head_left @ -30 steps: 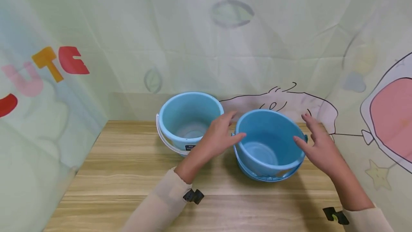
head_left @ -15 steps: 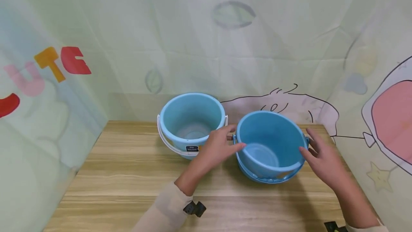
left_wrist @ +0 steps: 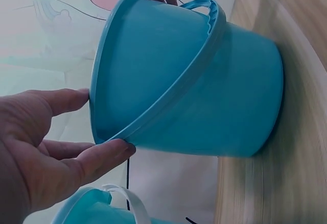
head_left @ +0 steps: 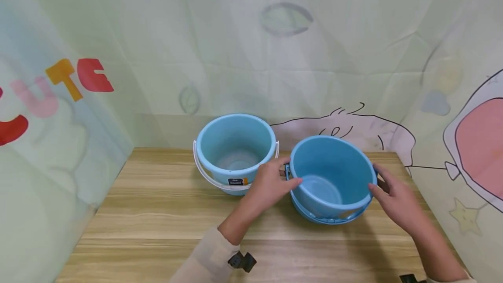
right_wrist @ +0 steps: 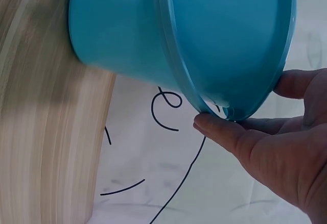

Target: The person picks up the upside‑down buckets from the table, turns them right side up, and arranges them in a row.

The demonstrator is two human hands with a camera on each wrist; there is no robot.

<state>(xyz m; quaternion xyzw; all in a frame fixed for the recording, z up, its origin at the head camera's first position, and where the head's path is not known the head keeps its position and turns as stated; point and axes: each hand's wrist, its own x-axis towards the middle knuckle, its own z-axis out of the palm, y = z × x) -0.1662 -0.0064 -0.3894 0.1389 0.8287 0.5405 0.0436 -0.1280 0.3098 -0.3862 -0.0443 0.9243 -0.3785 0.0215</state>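
Note:
A darker blue bucket [head_left: 334, 165] stands on the wooden table, its blue handle [head_left: 330, 220] hanging down along the near side. At its left rim, my left hand [head_left: 271, 184] has the thumb on the edge and the fingers by the handle joint. My right hand [head_left: 397, 200] holds the opposite rim between thumb and fingers. Thumb and fingers meet the rim from two sides in both the left wrist view, where the bucket wall [left_wrist: 245, 91] shows, and the right wrist view. A lighter blue bucket [head_left: 235, 143] with a white handle [head_left: 208, 179] stands just left.
The wood-grain table [head_left: 165, 217] runs up to a pale printed curtain [head_left: 220, 34] at the back and sides. A dark label [head_left: 235, 181] marks the lighter bucket's front. Both buckets stand close to the back edge.
Both hands have closed in on the darker bucket, the left sliding slightly right and down and the right moving to the rim. The fingers now touch it. The buckets stand where they were.

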